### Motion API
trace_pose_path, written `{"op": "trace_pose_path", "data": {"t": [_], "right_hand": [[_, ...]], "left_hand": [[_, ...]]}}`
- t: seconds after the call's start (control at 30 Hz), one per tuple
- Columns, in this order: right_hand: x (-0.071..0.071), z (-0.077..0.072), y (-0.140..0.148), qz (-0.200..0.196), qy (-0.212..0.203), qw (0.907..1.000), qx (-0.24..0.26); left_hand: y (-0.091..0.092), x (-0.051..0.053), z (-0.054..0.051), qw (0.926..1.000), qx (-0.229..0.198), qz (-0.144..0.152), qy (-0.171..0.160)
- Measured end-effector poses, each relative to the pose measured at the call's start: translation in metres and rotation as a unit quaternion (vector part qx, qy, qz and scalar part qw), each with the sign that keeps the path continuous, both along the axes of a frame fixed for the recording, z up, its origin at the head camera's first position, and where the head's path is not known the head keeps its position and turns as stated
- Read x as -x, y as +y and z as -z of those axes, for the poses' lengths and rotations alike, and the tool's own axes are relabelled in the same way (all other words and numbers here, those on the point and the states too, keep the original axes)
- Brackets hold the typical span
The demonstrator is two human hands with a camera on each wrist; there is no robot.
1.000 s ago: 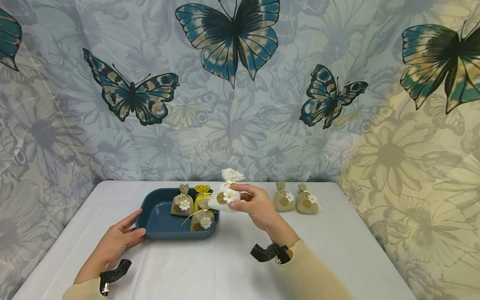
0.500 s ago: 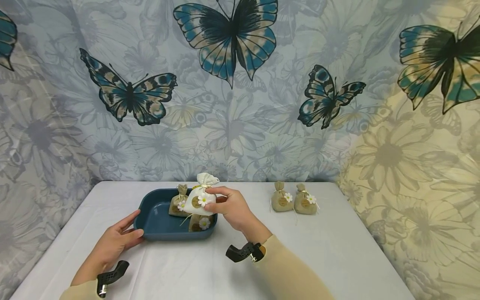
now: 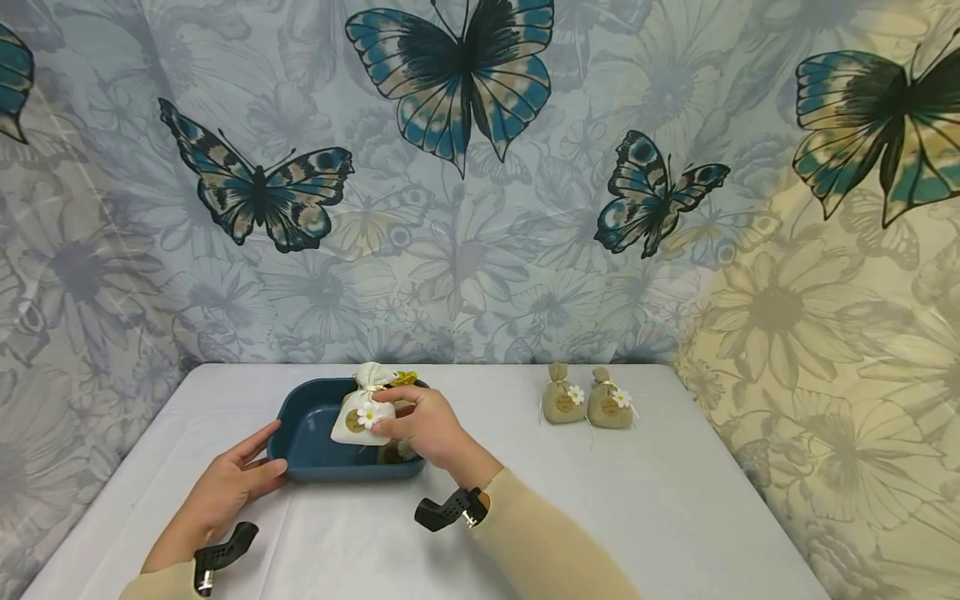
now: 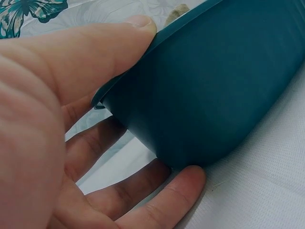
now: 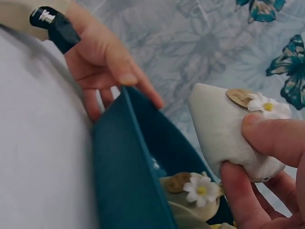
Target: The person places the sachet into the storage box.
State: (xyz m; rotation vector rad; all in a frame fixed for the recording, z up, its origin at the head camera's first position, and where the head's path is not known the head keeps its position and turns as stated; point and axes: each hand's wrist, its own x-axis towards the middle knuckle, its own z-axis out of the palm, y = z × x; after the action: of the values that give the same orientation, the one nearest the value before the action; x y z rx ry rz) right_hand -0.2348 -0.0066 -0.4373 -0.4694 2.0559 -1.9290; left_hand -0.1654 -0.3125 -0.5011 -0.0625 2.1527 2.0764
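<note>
My right hand (image 3: 422, 427) pinches a white drawstring sachet (image 3: 363, 418) with a daisy and a round tag on it. The sachet is above the right half of a blue rectangular tub (image 3: 303, 433). In the right wrist view the thumb presses the front of the sachet (image 5: 214, 129) and the fingers lie behind it. My left hand (image 3: 228, 483) grips the tub's left end, thumb at the rim and fingers against the outer wall. Inside the tub, a beige sachet (image 3: 392, 452) and a yellow one (image 3: 405, 378) show partly; the white sachet and right hand hide the rest.
Two beige sachets (image 3: 563, 403) with daisies stand side by side on the white tablecloth (image 3: 637, 500), right of the tub. Behind the table hangs a cloth backdrop (image 3: 465, 275) printed with butterflies and flowers. Each wrist wears a black camera mount (image 3: 450, 508).
The right hand has carried the white sachet leftward and lower, from the tub's right edge to over its inside. The left hand keeps its place on the tub.
</note>
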Motion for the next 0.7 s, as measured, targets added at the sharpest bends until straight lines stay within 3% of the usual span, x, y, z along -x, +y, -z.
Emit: {"op": "trace_pose_path", "data": {"t": [0.43, 0.7], "right_hand": [[0.001, 0.017, -0.013, -0.011, -0.017, 0.9996, -0.021], [0.004, 0.015, -0.022, -0.016, 0.009, 0.9977, -0.065]], "left_hand": [[0.001, -0.001, 0.001, 0.9999, 0.011, -0.004, -0.005], [0.002, 0.0, 0.0, 0.9997, 0.024, -0.01, -0.001]]}}
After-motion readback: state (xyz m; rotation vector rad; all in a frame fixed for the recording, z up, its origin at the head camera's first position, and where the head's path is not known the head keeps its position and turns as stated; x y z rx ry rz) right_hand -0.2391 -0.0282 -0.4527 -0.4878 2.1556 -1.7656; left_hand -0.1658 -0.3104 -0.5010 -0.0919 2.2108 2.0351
